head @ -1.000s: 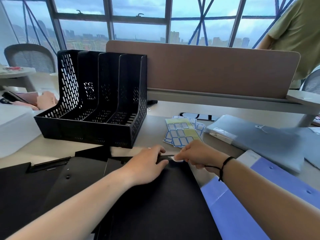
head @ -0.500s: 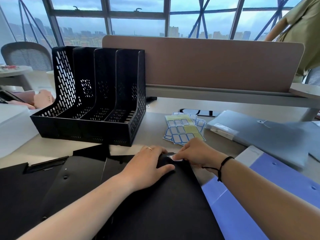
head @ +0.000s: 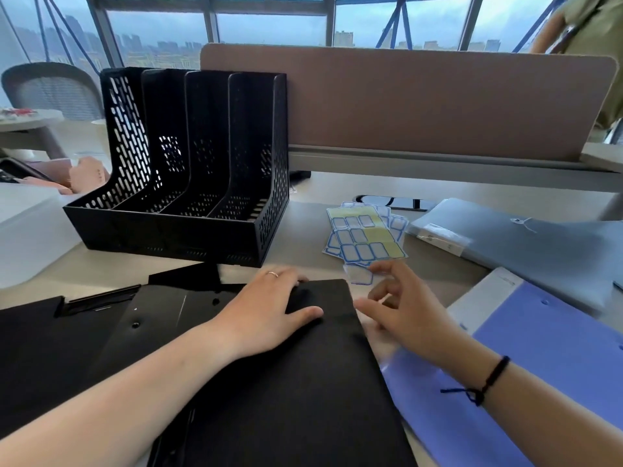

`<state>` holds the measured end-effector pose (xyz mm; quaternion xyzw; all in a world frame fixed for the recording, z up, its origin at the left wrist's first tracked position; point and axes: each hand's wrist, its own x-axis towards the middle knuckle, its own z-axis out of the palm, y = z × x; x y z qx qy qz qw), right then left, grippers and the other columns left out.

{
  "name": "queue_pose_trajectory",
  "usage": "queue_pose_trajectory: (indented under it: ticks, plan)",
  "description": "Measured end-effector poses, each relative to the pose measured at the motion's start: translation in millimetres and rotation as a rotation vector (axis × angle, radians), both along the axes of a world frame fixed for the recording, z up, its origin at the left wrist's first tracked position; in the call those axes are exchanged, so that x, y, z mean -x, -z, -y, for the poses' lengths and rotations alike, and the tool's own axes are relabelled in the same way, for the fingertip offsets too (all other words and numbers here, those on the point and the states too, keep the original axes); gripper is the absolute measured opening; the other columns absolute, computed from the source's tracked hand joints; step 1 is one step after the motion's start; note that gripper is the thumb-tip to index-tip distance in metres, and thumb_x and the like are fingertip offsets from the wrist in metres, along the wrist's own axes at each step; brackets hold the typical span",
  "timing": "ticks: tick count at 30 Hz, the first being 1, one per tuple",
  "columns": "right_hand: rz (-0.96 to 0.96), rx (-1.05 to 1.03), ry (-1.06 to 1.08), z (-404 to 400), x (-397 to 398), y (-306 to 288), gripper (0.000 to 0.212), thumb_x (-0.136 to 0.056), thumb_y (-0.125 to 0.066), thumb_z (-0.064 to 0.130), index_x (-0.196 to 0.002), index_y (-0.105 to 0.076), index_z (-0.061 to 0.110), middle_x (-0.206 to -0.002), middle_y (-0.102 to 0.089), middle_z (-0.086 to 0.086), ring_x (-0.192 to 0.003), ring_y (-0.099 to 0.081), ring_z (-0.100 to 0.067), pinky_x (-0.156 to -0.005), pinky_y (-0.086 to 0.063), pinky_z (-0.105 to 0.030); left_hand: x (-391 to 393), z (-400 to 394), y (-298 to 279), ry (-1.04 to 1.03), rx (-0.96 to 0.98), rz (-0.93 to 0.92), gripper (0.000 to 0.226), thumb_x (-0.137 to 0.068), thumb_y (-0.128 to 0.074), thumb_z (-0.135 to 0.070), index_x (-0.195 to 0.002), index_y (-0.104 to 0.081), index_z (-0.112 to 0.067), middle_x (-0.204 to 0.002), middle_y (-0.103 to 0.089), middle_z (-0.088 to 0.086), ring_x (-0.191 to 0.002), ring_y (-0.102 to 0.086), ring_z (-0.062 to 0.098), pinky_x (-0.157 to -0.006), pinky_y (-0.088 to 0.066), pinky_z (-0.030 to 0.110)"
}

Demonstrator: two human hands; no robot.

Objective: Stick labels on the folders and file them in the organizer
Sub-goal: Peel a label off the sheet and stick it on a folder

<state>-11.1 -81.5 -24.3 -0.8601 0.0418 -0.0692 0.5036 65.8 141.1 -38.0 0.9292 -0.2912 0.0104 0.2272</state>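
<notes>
Under the flat left hand lies a thin, slick folder; the right hand pinches a flimsy label by its edge.

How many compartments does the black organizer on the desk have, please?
4. The black organizer has four slots side by side: far left, second, third, and rightmost. All look empty; nothing seems hidden.
</notes>
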Motion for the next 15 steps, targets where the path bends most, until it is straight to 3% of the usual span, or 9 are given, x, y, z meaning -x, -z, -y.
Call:
queue_pose_trajectory:
  ticks: [3, 6, 10, 12, 15]
  plan:
    - [0.057, 0.116, -0.128, 12, 25, 6, 0.045, -0.085, -0.076, 0.022, -0.113, -0.048, 0.044, -0.085, -0.067, 0.0, -0.05, -0.057, -0.027, -0.052, -0.048, -0.027, 5, -5, -1, -0.004, -0.001, 0.012, 0.06, -0.085, -0.059, -0.064, -0.133, -0.05, -0.028, -0.133, -0.051, -0.011, -0.129, -0.039, 0.007, -0.112, -0.034, 0.029]
    - [-0.017, 0.052, -0.192, 27, 37, -2, 0.041, -0.085, -0.077, 0.018, -0.105, -0.054, 0.046, -0.08, -0.066, -0.003, -0.045, -0.048, -0.017, -0.048, -0.041, -0.018, 15, -5, -3, -0.007, -0.011, 0.016, 0.06, -0.086, -0.058, -0.064, -0.133, -0.049, -0.03, -0.133, -0.05, -0.011, -0.129, -0.04, 0.008, -0.112, -0.035, 0.032]
    - [-0.091, -0.039, -0.104, 35, 42, -12, 0.01, -0.079, -0.077, 0.031, -0.087, -0.072, 0.028, -0.064, -0.059, 0.003, -0.049, -0.042, -0.01, -0.047, -0.036, -0.021, 34, -2, -9, -0.012, -0.048, 0.001, 0.065, -0.083, -0.06, -0.066, -0.137, -0.044, -0.033, -0.122, -0.049, -0.012, -0.124, -0.041, 0.009, -0.108, -0.035, 0.028]
    - [-0.133, -0.093, -0.031, 32, 41, -15, 0.007, -0.083, -0.077, 0.023, -0.081, -0.075, 0.017, -0.06, -0.059, 0.002, -0.048, -0.042, -0.011, -0.048, -0.037, -0.025, 42, -1, -13, -0.01, -0.046, -0.039, 0.071, -0.078, -0.064, -0.069, -0.137, -0.043, -0.035, -0.113, -0.048, -0.016, -0.117, -0.043, 0.009, -0.103, -0.037, 0.026]
    - [-0.169, -0.065, -0.022, 18, 36, -21, 0.011, -0.083, -0.078, 0.025, -0.076, -0.076, 0.017, -0.055, -0.061, -0.002, -0.049, -0.049, -0.016, -0.058, -0.043, -0.033, 48, -1, -19, -0.006, -0.017, -0.142, 0.074, -0.07, -0.071, -0.071, -0.132, -0.046, -0.04, -0.103, -0.05, -0.018, -0.103, -0.048, 0.002, -0.09, -0.04, 0.021]
